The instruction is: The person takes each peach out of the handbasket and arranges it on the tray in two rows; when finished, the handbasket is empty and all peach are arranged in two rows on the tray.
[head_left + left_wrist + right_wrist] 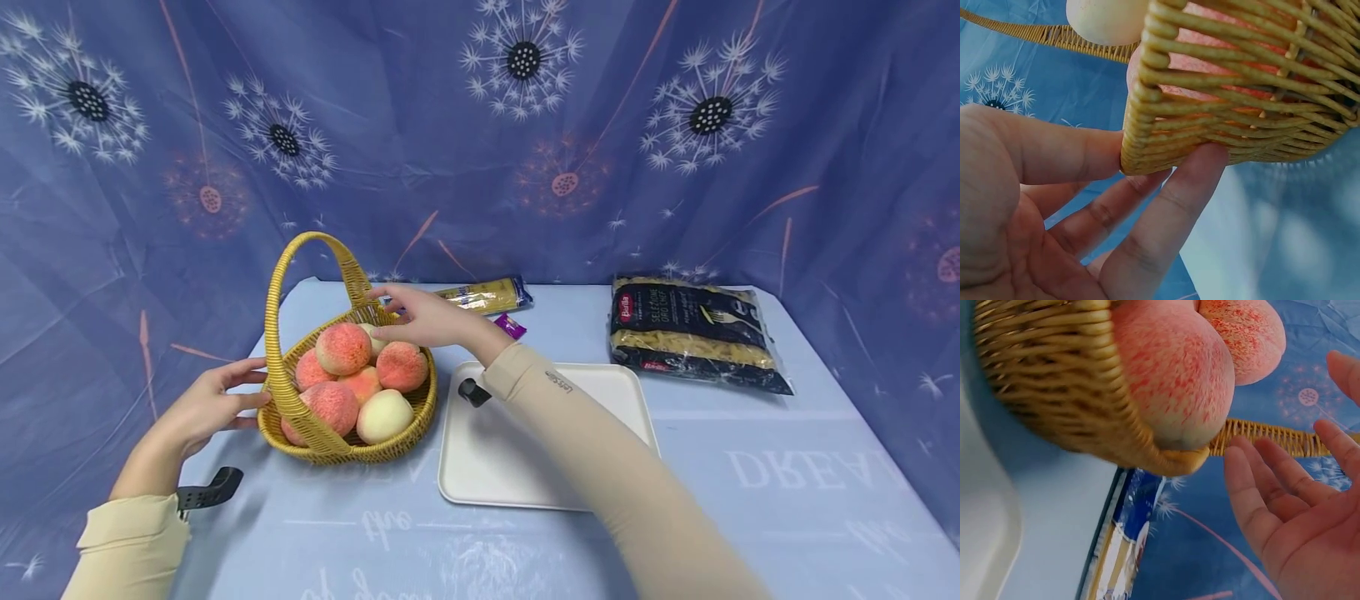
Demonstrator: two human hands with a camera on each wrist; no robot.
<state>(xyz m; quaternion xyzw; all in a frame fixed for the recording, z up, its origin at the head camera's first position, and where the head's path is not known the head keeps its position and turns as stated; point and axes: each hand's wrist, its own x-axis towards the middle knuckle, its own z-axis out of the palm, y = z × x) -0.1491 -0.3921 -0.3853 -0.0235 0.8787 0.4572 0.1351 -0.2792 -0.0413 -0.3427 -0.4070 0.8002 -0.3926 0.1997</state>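
Observation:
A yellow wicker basket (397, 447) with a tall handle (279, 292) holds several peaches, some pinkish red (343, 348) and some cream (385, 417). At the basket's left side is my left hand (202, 408). In the left wrist view its fingertips (1207, 159) touch the woven wall and the rim from outside, without curling round it. My right hand (423, 317) hovers over the far right part of the basket, close to the handle's far end and a partly hidden cream peach. In the right wrist view its fingers (1241, 481) are spread and hold nothing.
A white rectangular tray (480, 467) lies right of the basket, partly under the right forearm. Behind are a long yellow pasta packet (487, 296) and a small purple wrapper (511, 326). A large dark pasta bag (690, 333) lies at the back right.

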